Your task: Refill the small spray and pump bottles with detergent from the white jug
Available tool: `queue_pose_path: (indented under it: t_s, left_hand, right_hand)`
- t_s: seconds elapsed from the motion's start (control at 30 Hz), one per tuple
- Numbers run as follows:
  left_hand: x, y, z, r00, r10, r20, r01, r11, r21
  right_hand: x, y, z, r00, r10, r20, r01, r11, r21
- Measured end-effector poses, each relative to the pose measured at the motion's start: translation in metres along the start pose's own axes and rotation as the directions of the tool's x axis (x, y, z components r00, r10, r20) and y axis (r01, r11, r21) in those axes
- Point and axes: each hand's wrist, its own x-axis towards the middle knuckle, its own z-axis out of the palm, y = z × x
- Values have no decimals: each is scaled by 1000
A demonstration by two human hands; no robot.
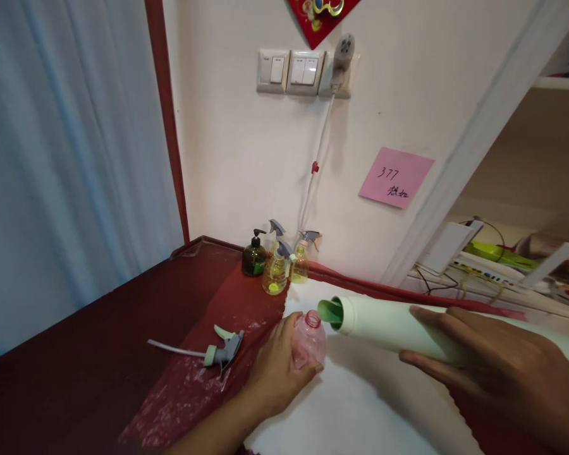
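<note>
My left hand [279,366] is wrapped around a clear pink spray bottle [308,344] whose neck is uncapped. The bottle stands on a white sheet [360,392]. In my right hand [483,354] is a long pale green cylindrical container [379,319], tilted nearly level, with a green lip or spout at its mouth. That lip is right beside the pink bottle's neck; whether they touch I cannot tell. Left of my left hand lies a grey and green trigger spray head [225,351] with its tube [175,349].
At the wall stand a dark green pump bottle [254,256] and yellowish spray bottles [275,275]. A cable [320,139] runs down from a plug in the socket. Red plastic film [184,392] covers part of the dark table [76,366]. Cluttered shelves [502,253] are at right.
</note>
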Motion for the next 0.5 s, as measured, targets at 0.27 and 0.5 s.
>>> queue_pose_path:
  t_s: [0.27, 0.5]
  left_hand:
    - [0, 3, -3, 1000, -9, 12, 8, 1000, 19]
    - [-1, 0, -2, 1000, 4, 12, -5, 1000, 29]
  right_hand:
    - [5, 0, -1, 998, -51, -29, 50, 998, -33]
    - [7, 1, -3, 998, -59, -34, 57, 998, -39]
